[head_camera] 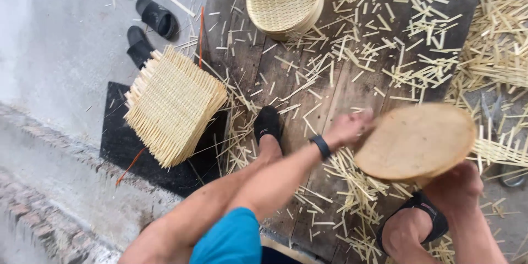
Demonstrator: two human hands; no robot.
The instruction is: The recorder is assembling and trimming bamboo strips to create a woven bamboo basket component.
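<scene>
On the dark plank platform (286, 71), left of the round wooden disc (415, 140), lies a stack of square woven mats (173, 104); round trimmed mats (284, 0) sit beyond. Left hand (349, 128) grips the disc's edge, right hand (456, 187) supports underneath. Trimming seems underway; next needs the disc pressed flat.

1 head cam, looks steeply down, close over wooden floor (286, 77).

Basket-weaving workshop, bamboo offcuts (418, 27) strewn on plank floor (264, 60), stacked woven mats (173, 104), round trays (284, 0)
</scene>
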